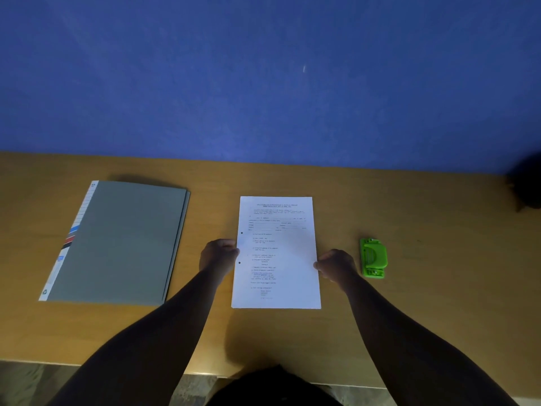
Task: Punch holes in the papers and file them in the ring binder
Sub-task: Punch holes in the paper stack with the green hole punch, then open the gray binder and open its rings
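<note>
White printed papers (276, 250) lie in the middle of the wooden table (424, 303), with two punched holes along their left edge. My left hand (218, 256) grips the left edge of the papers between the holes. The right edge is pinched by my right hand (336, 266). A grey ring binder (117, 244) lies closed on the left, colored index tabs showing along its left side. A small green hole punch (373, 257) sits just right of my right hand.
A blue wall (263, 83) rises behind the table's far edge. A dark object (527, 183) sits at the far right edge of the view. The table's near edge runs across the bottom, with floor below.
</note>
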`<state>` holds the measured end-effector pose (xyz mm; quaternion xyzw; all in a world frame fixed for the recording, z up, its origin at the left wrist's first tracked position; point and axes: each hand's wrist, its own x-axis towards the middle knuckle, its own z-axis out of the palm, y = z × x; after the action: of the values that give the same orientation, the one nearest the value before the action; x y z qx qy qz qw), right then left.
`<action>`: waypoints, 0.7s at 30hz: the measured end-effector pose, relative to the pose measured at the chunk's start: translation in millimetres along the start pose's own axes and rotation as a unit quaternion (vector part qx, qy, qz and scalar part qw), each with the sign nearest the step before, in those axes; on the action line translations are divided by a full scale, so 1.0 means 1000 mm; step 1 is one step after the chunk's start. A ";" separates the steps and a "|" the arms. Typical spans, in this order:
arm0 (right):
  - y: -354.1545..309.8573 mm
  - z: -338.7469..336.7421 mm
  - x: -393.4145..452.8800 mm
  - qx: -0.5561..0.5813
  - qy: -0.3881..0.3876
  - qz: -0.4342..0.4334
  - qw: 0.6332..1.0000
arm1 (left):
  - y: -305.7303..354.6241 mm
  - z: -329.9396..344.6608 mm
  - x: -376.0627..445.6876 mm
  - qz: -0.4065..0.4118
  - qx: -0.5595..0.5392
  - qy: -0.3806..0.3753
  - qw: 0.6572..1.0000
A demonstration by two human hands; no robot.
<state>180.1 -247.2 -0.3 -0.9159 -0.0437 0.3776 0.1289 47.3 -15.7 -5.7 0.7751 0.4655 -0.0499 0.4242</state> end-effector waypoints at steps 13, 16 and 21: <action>-0.022 -0.006 -0.018 0.013 0.046 -0.117 0.992 | -0.006 -0.001 -0.025 0.052 0.090 0.038 0.994; -0.033 -0.003 -0.023 0.025 0.044 -0.164 0.985 | -0.007 -0.003 -0.032 0.053 0.100 0.051 0.992; -0.057 0.003 -0.026 0.062 -0.003 -0.192 0.980 | -0.016 -0.013 -0.038 0.045 0.105 0.074 0.991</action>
<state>159.9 -196.5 30.6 -0.8797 -0.1953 0.3506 0.2550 9.7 -29.1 11.0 0.8370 0.4529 -0.0217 0.3063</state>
